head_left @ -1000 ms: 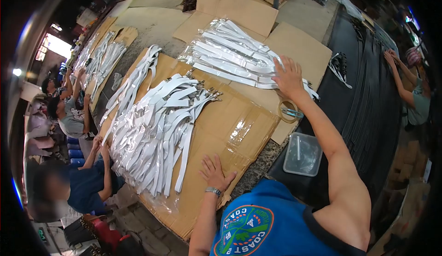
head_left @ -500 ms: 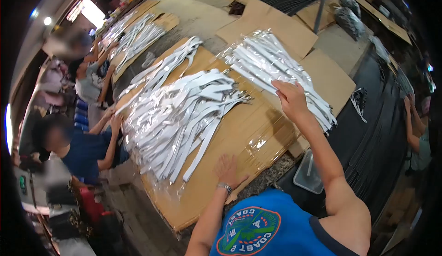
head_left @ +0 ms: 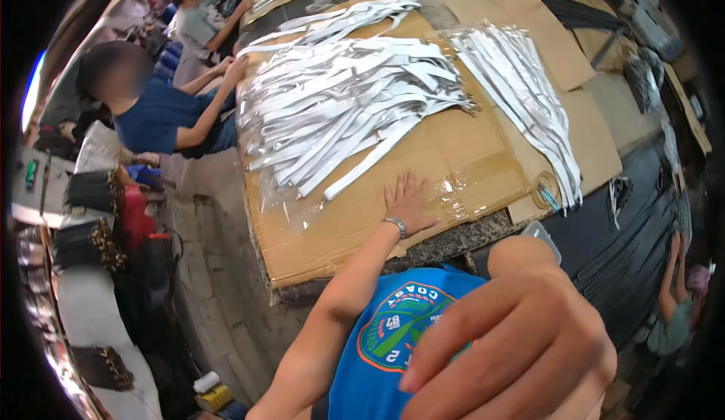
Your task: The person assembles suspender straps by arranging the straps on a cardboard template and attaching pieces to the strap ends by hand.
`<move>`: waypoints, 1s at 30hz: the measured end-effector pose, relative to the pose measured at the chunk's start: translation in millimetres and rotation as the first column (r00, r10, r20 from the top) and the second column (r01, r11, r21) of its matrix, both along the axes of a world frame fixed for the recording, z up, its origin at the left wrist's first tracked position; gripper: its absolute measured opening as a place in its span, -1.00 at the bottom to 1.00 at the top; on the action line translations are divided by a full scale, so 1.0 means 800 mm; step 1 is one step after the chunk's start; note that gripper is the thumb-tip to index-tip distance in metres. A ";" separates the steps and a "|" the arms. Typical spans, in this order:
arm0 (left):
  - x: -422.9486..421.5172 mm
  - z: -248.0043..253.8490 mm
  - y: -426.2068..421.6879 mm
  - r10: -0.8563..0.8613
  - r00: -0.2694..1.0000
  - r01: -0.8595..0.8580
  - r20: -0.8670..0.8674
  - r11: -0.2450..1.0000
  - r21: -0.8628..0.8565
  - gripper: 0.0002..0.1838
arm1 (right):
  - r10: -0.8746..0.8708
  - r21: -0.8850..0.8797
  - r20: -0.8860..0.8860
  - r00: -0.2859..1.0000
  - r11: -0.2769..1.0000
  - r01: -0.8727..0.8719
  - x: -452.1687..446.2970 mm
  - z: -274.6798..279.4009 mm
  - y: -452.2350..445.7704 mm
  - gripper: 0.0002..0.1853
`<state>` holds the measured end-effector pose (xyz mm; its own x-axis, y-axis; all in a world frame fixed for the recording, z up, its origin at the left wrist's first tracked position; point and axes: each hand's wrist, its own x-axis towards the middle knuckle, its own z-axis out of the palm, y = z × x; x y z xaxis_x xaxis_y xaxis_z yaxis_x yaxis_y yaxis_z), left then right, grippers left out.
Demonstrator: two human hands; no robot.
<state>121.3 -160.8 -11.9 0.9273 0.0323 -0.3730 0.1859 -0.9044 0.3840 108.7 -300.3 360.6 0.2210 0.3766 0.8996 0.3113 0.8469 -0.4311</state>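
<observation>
My left hand (head_left: 408,203) lies flat on the brown cardboard (head_left: 347,243), fingers spread, with a metal watch (head_left: 397,226) at the wrist. Beyond its fingertips is a large pile of white straps (head_left: 355,95) in clear plastic sleeves, with dark ends at the right. My right hand (head_left: 521,337) is raised close to the camera in front of my blue shirt, its fingers curled in. Nothing shows sticking out of it, though its palm side is hidden. A narrower bundle of white straps (head_left: 521,92) lies farther right, apart from both hands.
A tape roll (head_left: 538,191) and a small blue item (head_left: 550,200) sit by the right bundle's near end. A person in dark blue (head_left: 158,114) works at the left edge. Long black material (head_left: 627,231) covers the right side. Another person (head_left: 672,322) is at far right.
My right hand has left the right strap bundle and come up close to the camera, fingers now curled. My left hand stays flat on the cardboard. The view has shifted, uncovering the tape roll.
</observation>
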 end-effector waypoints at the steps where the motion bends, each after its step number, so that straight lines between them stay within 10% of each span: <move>1: 0.000 0.002 0.004 0.023 1.000 -0.023 0.000 1.000 0.003 0.23 | 0.053 -0.057 0.031 0.998 0.997 -0.051 0.000 0.000 -0.002 -0.80; 5: -0.003 0.013 -0.010 -0.010 0.999 0.011 -0.038 1.000 0.021 0.21 | -0.266 0.235 -0.214 0.940 0.920 0.313 -0.053 0.006 0.046 -0.78; 9: -0.003 0.015 -0.002 -0.011 1.000 0.011 -0.013 1.000 0.020 0.18 | -0.102 0.191 0.074 0.992 0.978 0.086 0.003 -0.010 -0.002 -0.83; 12: -0.006 0.012 -0.001 -0.023 1.000 0.023 0.007 1.000 0.013 0.17 | -0.129 -0.073 -0.074 0.989 0.990 0.124 0.018 -0.047 -0.048 -0.74; 15: -0.005 0.012 -0.003 -0.019 1.000 0.019 0.016 1.000 0.008 0.17 | -0.701 -0.686 -0.231 0.674 0.609 0.399 0.016 -0.097 -0.052 -0.76; 19: -0.008 0.009 -0.001 -0.040 0.999 0.039 0.033 0.999 0.032 0.17 | -0.746 -0.924 -0.023 0.665 0.270 0.271 0.061 -0.287 -0.047 -0.60; 22: -0.007 0.005 -0.003 -0.047 0.997 0.043 0.055 0.996 0.076 0.16 | -0.685 -0.756 0.489 0.541 -0.024 0.654 0.068 -0.409 -0.065 -0.53; 30: -0.007 0.001 -0.003 -0.028 0.997 0.025 0.072 0.999 0.047 0.14 | -0.373 -0.527 0.839 0.395 -0.382 0.759 0.066 -0.469 -0.069 -0.34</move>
<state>115.5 -163.0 -10.8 0.9527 0.0233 -0.3031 0.1350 -0.9258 0.3531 161.5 -355.2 -14.3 0.8388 0.5341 0.1054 0.5426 -0.8044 -0.2420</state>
